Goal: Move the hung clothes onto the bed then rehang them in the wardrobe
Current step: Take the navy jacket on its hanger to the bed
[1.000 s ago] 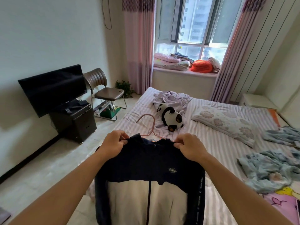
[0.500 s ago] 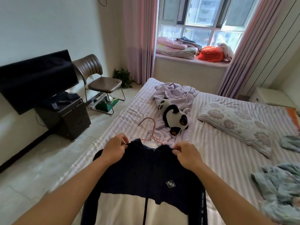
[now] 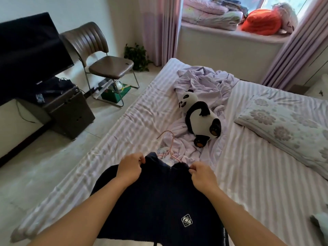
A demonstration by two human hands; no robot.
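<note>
A dark navy jacket point(image 3: 159, 197) with a small white logo spreads low over the near part of the bed point(image 3: 257, 183), which has a striped lilac sheet. My left hand point(image 3: 130, 167) pinches its left shoulder near the collar, and my right hand point(image 3: 201, 174) pinches the right shoulder. A pink hanger point(image 3: 168, 144) sticks out of the collar, its hook pointing away from me. A crumpled lilac garment point(image 3: 204, 86) lies further up the bed.
A panda plush point(image 3: 200, 119) lies on the lilac garment, and a floral pillow point(image 3: 287, 128) is at right. Left of the bed stand a brown chair point(image 3: 99, 57), a television point(image 3: 30, 52) and a dark cabinet point(image 3: 71, 110). Folded bedding point(image 3: 209, 13) sits on the windowsill.
The jacket and both hands have come down toward the bed, and the view has tipped downward and moved closer to the mattress.
</note>
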